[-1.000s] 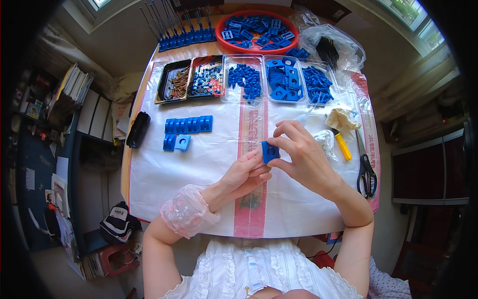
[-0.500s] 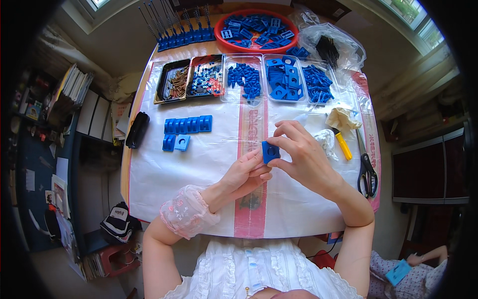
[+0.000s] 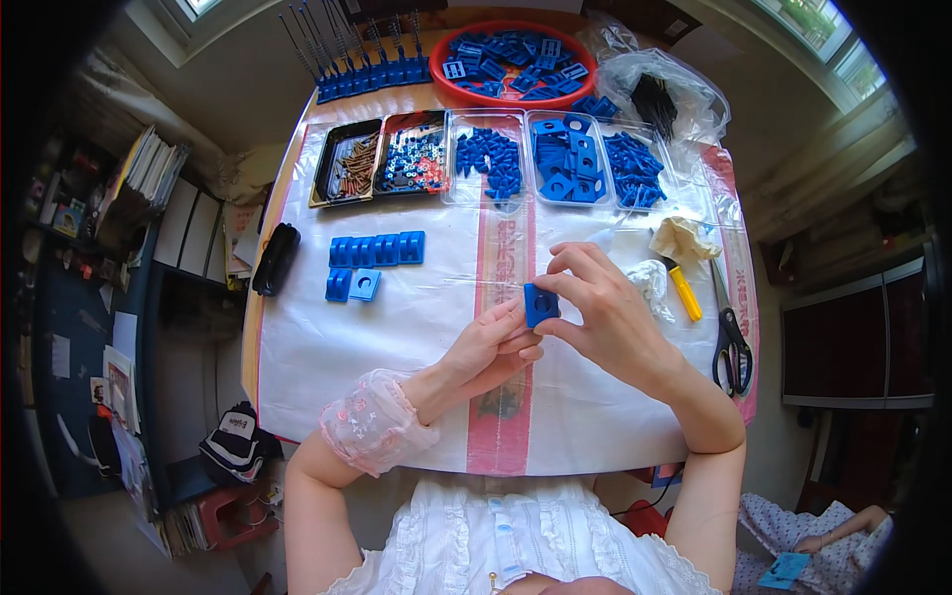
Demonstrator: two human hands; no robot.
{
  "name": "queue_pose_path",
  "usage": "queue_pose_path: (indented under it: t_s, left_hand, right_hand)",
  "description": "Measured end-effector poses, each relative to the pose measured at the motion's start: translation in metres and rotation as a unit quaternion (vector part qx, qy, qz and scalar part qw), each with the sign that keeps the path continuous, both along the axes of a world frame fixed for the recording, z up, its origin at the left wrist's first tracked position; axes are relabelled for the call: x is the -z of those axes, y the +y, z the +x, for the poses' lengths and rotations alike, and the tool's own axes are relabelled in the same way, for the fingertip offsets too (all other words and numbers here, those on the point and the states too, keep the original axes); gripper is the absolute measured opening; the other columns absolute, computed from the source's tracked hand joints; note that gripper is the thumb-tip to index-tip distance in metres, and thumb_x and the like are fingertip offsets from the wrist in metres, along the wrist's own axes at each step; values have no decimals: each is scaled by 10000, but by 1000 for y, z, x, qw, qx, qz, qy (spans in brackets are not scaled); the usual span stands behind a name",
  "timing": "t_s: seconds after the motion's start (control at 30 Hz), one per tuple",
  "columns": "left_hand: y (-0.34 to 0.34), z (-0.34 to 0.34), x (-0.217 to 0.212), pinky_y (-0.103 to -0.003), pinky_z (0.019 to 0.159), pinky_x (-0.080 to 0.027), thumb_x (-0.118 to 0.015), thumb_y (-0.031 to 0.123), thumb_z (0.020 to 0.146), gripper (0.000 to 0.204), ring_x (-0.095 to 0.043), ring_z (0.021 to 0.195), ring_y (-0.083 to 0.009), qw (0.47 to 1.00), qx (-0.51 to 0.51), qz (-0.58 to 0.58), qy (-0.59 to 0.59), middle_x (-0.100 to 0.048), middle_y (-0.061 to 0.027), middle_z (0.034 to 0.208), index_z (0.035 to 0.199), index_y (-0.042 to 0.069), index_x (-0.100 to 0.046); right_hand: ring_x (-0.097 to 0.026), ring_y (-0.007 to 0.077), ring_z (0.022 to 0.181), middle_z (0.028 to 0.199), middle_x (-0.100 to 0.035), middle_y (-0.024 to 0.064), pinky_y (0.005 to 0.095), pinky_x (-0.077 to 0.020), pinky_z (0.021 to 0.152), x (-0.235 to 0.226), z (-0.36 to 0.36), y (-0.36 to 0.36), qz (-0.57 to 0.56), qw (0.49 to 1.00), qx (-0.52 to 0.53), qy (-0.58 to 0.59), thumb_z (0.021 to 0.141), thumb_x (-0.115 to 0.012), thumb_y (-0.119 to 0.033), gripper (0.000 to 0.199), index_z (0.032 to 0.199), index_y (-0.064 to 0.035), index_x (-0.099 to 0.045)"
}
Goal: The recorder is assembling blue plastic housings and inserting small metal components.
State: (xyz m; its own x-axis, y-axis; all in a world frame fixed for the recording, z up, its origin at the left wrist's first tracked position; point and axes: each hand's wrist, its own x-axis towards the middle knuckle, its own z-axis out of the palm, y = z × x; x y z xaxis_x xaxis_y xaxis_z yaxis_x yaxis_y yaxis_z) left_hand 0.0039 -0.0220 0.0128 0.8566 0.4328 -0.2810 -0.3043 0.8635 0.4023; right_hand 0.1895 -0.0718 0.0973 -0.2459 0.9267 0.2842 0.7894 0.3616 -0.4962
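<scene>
Above a table covered in clear plastic sheeting (image 3: 397, 327), the right hand (image 3: 605, 317) pinches a small blue square plastic block with a centre hole (image 3: 540, 303), while the left hand (image 3: 491, 347) closes its fingertips against the block's lower edge. Both hands and the block sit almost exactly where they were a second ago. A row of finished blue blocks (image 3: 377, 250) lies to the left, yellow-handled tool (image 3: 684, 291) and scissors (image 3: 732, 337) to the right.
</scene>
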Motion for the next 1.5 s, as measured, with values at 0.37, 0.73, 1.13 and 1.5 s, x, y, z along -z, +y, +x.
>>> queue_pose_path:
  t_s: [0.37, 0.73, 1.13, 1.5]
  left_hand:
    - [1, -2, 9, -243, 672, -379, -468, 323, 1115, 268, -302, 591, -29, 1000, 2, -2, -16, -397, 87, 720, 1191, 81, -555]
    - [0, -1, 5, -247, 680, -374, -482, 327, 1109, 275, -301, 586, -25, 1000, 1, 3, -13, -393, 83, 720, 1223, 82, -536]
    - [1, -3, 12, -234, 669, -375, -490, 279, 1111, 246, -321, 600, -16, 999, 6, -7, -41, -491, 73, 840, 1259, 91, -545]
    - [0, -2, 7, -245, 678, -369, -481, 308, 1112, 245, -304, 600, -25, 1000, 2, 1, -22, -380, 93, 716, 1208, 94, -550]
  right_hand:
    - [-557, 314, 1203, 1161, -623, 151, 411, -488, 991, 2, 0, 1, -11, 1000, 0, 11, 719, -830, -88, 404, 1083, 28, -698]
    - [-556, 326, 1219, 1190, -623, 164, 416, -489, 1004, 1, 1, 1, -18, 1000, 2, 21, 718, -828, -79, 392, 1072, 37, -706]
    - [-562, 311, 1189, 1149, -622, 146, 411, -494, 986, 1, 0, 0, -19, 1000, 3, 25, 720, -824, -71, 357, 1043, 35, -715]
    - [-569, 311, 1174, 1135, -629, 145, 405, -497, 973, 2, 1, 1, -8, 1000, 1, 26, 716, -827, -78, 347, 1020, 31, -701]
